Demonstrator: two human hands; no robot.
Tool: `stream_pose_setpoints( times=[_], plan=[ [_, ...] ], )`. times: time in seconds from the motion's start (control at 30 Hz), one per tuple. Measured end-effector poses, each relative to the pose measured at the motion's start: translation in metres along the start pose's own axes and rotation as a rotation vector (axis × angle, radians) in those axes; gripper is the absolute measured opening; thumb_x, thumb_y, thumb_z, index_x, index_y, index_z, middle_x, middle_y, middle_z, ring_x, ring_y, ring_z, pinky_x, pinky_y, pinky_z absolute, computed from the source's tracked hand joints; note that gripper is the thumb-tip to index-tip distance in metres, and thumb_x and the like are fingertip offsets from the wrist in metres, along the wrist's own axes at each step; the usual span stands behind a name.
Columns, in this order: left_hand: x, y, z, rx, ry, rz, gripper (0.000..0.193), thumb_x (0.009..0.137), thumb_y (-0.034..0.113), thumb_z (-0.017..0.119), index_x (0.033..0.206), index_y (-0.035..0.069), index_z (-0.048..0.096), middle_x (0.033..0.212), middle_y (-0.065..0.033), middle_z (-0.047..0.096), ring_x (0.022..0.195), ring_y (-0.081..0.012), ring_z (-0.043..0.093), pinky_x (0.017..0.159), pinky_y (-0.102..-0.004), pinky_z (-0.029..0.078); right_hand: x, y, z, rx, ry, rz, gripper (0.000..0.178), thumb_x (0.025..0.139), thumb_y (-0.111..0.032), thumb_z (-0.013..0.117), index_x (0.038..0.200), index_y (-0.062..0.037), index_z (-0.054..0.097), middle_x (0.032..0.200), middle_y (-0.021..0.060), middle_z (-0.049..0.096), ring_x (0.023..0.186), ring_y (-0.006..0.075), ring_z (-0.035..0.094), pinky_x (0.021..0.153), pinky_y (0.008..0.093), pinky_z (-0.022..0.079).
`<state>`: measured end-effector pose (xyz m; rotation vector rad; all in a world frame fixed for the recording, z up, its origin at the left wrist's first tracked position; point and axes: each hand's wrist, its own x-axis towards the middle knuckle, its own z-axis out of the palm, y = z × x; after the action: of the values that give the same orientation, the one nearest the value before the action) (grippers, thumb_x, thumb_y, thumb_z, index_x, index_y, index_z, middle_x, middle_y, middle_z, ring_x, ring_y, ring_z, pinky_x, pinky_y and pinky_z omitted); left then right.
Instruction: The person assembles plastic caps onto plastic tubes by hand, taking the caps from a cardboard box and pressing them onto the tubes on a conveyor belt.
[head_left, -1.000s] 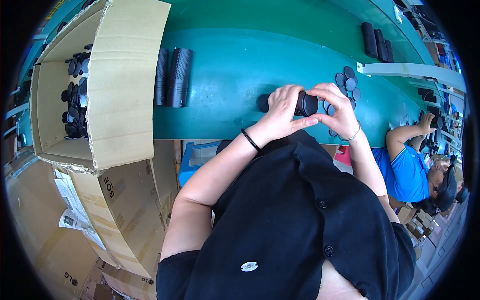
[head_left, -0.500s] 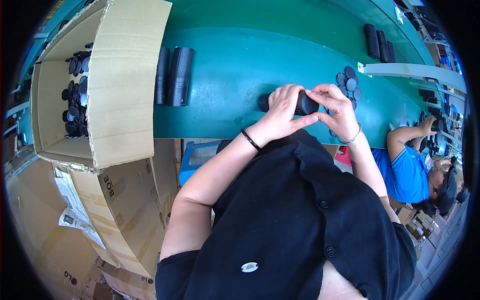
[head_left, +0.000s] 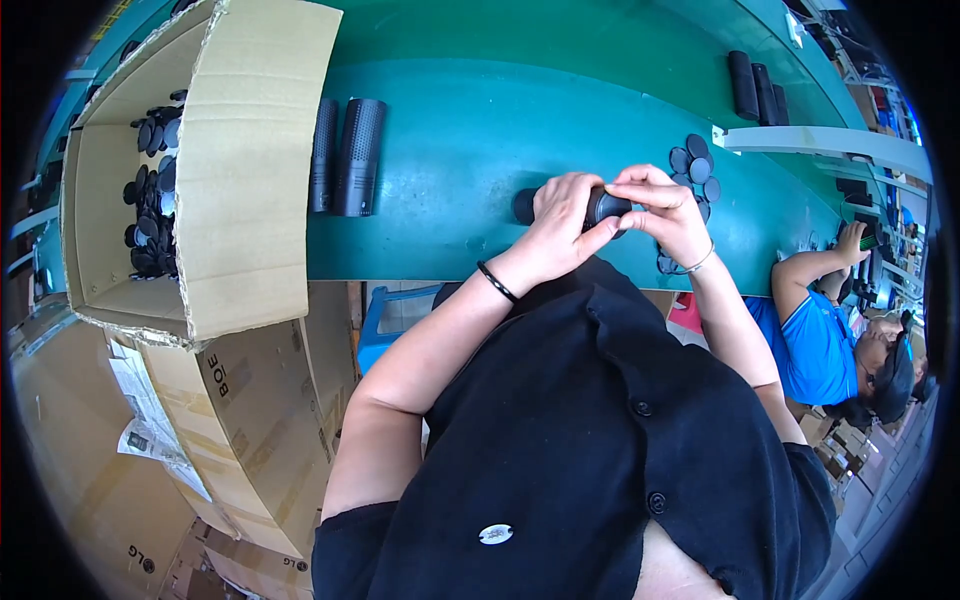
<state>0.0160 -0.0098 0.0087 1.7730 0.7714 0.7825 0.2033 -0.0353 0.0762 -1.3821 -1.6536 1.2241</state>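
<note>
A black cylindrical housing (head_left: 523, 206) lies on its side above the green table, with my left hand (head_left: 563, 216) wrapped round its middle. At its right end sits a round black cap (head_left: 607, 207). My right hand (head_left: 665, 213) pinches that cap between thumb and fingers. Whether the cap is fully seated I cannot tell. Just beyond my right hand lies a loose group of black discs (head_left: 692, 165), partly hidden by the hand.
Two perforated black cylinders (head_left: 361, 157) lie left on the green table (head_left: 450, 130). An open cardboard box (head_left: 250, 170) of black discs stands at the left. Further black cylinders (head_left: 743, 85) lie at the back right, near a white bracket (head_left: 810, 140). A person in blue (head_left: 800, 345) works at right.
My right fingers have shifted slightly left and changed their grip on the cap, pinching it more from its end. My left hand keeps hold of the cylinder.
</note>
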Motion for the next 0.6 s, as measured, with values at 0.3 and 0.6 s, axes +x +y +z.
stream_pose_setpoints(
  times=[0.3,0.6],
  plan=[
    [0.001,-0.001,-0.001,0.036,-0.006,0.006,0.082,0.074,0.062,0.065,0.122,0.000,0.042,0.117,-0.0197,0.047,0.110,-0.0363,0.044,0.094,-0.0467,0.031,-0.001,-0.032,0.005,-0.330,0.051,-0.041,0.051,0.063,-0.001,0.077,0.112,-0.0041,0.065,0.111,0.0096,0.056,0.100,0.0207,0.057,0.083,0.0307,0.048],
    [0.001,0.000,-0.001,0.021,-0.011,0.025,0.090,0.067,0.067,0.068,0.122,0.001,0.041,0.119,-0.0191,0.046,0.111,-0.0365,0.043,0.094,-0.0477,0.031,-0.001,-0.034,0.004,-0.413,0.012,-0.083,0.054,0.064,-0.004,0.078,0.115,-0.0040,0.064,0.112,0.0103,0.056,0.101,0.0220,0.057,0.085,0.0309,0.047]
  ],
)
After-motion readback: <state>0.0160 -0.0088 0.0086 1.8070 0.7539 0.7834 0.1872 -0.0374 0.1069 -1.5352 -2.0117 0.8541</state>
